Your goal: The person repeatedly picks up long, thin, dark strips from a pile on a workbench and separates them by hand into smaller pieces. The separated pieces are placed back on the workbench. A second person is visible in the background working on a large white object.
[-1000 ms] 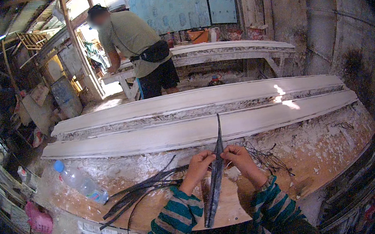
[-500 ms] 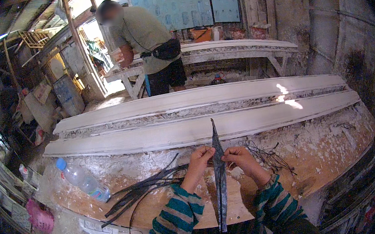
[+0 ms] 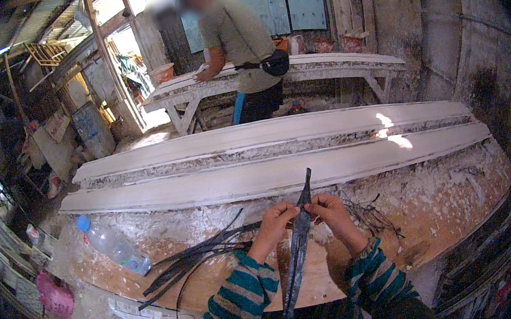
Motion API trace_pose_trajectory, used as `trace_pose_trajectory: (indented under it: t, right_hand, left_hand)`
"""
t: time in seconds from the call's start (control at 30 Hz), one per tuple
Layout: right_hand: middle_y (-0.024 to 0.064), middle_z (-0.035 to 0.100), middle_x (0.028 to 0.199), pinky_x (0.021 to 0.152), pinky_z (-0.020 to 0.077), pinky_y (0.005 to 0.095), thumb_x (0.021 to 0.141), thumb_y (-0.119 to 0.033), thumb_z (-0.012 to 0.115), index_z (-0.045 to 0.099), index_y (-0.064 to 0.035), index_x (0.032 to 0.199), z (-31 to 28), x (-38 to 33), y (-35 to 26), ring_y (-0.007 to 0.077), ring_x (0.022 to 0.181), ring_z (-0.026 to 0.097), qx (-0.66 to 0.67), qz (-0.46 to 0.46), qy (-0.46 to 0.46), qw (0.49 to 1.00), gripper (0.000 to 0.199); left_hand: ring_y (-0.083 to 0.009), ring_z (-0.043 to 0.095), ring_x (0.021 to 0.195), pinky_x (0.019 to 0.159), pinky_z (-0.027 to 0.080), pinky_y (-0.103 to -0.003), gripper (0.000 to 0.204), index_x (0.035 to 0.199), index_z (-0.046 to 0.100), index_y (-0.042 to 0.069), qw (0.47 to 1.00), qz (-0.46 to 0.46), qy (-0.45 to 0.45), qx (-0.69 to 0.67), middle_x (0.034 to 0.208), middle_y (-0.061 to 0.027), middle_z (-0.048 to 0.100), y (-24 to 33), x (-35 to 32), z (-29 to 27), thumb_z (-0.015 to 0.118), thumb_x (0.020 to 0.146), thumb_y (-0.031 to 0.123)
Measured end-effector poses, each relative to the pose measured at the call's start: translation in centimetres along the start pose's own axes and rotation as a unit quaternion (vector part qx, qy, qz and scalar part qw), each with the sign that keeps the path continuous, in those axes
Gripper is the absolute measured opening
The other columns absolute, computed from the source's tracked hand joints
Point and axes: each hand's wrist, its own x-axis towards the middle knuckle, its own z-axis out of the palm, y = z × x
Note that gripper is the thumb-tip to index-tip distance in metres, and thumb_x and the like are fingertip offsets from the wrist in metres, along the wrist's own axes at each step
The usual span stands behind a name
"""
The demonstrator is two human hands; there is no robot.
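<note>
- Strip (image 3: 300, 233) looked greyish black, creased lengthwise, its tip tapering toward one o'clock.
- Left hand (image 3: 278, 222) pinched its nine-o'clock edge.
- Right hand (image 3: 331, 212) pinched its three-o'clock edge.

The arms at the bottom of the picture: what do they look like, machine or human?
Human. The left sleeve and right sleeve are long, with teal-green and greyish-tan stripes. The left hand and right hand are ungloved, with no cables visible.

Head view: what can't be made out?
In the head view:
Right ends of loose black strips: behind the left hand.
Gripped part of the held black strip: under the fingers.
Feet of the co-worker: behind the rear white board.
Print on the bottle label: too small.
</note>
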Motion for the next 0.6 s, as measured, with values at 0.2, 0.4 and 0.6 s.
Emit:
trace_pose_trajectory:
  t: [0.2,0.4,0.6]
  right_hand:
    - [-0.0013,0.055,0.063,0.052,0.0404,0.0209,0.078,-0.019,0.064,0.056,-0.0075,0.068,0.06,0.01,-0.03,0.0074,0.055,0.051,-0.033,0.016,-0.061,0.997,0.017]
    - [-0.0015,0.054,0.063,0.053,0.0402,0.0219,0.077,-0.020,0.064,0.057,-0.0065,0.069,0.27,-0.13,0.32,0.0072,0.057,0.050,-0.042,0.037,-0.106,0.993,0.017]
    - [-0.0005,0.056,0.066,0.054,0.0404,0.0220,0.076,-0.020,0.065,0.058,-0.0060,0.073,0.33,0.10,0.69,0.0079,0.059,0.050,-0.066,-0.030,-0.053,0.996,0.016]
  left_hand:
    - [-0.0056,0.049,0.062,0.055,0.040,-0.021,0.015,0.078,0.057,0.006,0.999,0.031,0.031,0.014,0.069,0.0033,0.054,0.36,0.16,0.25,0.060,0.082,0.021]
    - [-0.0057,0.052,0.063,0.056,0.041,-0.021,0.019,0.076,0.057,0.005,0.999,0.032,0.021,0.019,0.069,0.0011,0.057,0.33,0.24,-0.63,0.061,0.082,0.022]
    - [-0.0070,0.053,0.063,0.055,0.043,-0.023,0.020,0.076,0.057,0.006,1.000,0.011,0.003,0.016,0.069,0.0011,0.057,0.19,0.20,-0.47,0.060,0.082,0.026]
